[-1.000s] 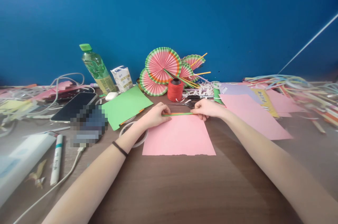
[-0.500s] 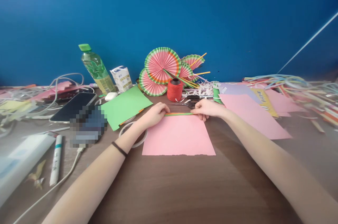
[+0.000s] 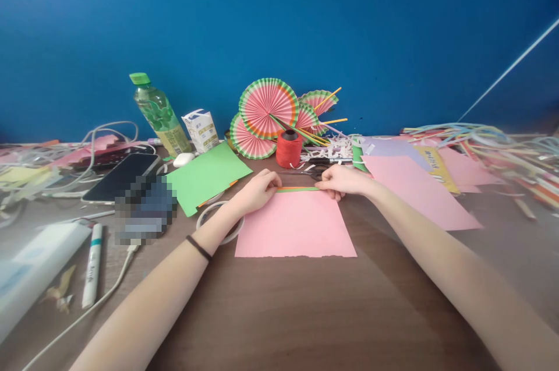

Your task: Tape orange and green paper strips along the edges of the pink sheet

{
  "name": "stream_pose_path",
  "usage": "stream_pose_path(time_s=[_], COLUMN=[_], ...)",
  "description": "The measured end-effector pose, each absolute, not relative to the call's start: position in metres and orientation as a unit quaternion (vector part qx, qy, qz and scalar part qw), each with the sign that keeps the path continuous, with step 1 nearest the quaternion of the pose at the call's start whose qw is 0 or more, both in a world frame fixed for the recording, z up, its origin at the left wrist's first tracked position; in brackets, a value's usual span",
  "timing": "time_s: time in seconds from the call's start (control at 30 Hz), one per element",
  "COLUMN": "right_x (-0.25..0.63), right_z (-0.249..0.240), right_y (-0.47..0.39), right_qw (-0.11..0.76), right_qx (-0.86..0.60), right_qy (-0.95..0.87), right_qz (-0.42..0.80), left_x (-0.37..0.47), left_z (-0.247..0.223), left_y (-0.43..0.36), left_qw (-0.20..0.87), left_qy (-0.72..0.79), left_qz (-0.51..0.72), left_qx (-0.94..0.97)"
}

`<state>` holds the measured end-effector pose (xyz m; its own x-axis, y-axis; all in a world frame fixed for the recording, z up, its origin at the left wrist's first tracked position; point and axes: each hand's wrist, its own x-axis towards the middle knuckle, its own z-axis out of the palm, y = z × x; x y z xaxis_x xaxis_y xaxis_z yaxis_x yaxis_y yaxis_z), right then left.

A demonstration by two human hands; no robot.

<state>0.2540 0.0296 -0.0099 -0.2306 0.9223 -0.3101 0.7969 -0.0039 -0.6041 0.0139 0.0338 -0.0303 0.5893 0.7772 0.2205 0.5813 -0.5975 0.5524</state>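
Observation:
A sheet of pink paper [image 3: 297, 225] lies flat before me, its near edge slightly ragged. Along its far edge runs a narrow green and orange strip [image 3: 299, 188]. My left hand [image 3: 262, 187] pinches the sheet's far left corner, fingers curled together. At the far right corner, my right hand [image 3: 343, 180] grips the same edge between thumb and fingers. Just behind that edge lie dark scissors [image 3: 312, 172], partly hidden by my right hand. A spool of red thread [image 3: 289, 149] stands beyond them. Beneath my left forearm a roll of tape [image 3: 233, 237] is partly covered.
Pleated paper fans [image 3: 268, 112] lean against the blue wall. Green paper [image 3: 209, 176], a bottle [image 3: 159, 115], a small carton [image 3: 201, 131], a phone [image 3: 122, 177] and a marker [image 3: 92, 266] are on the left. More pink paper [image 3: 419, 190] and coloured strips [image 3: 476, 132] lie right.
My left hand has shifted very slightly to the right along the strip. My right hand and the pink paper look unmoved.

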Motion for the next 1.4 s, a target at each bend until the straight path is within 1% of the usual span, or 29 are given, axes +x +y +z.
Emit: stream_pose_path(time_s=[0.23, 0.6, 1.07, 1.4], right_x=[0.2519, 0.2523, 0.2534, 0.2554], right_z=[-0.0087, -0.0103, -0.0138, -0.0173], right_y=[0.0281, 0.026, 0.0269, 0.0295], right_qw=[0.082, 0.065, 0.069, 0.055], right_qx=[-0.614, -0.615, -0.607, -0.604], right_qy=[-0.706, -0.733, -0.74, -0.745], right_qz=[0.342, 0.283, 0.282, 0.278], left_x=[0.0152, 0.0156, 0.0159, 0.0154], left_z=[-0.0329, -0.0313, -0.0341, -0.0348], left_y=[0.0327, 0.0329, 0.033, 0.0332], left_qw=[0.175, 0.176, 0.163, 0.149], left_qy=[0.362, 0.359, 0.361, 0.371], left_qz=[0.221, 0.216, 0.2, 0.187], left_qx=[0.888, 0.891, 0.896, 0.897])
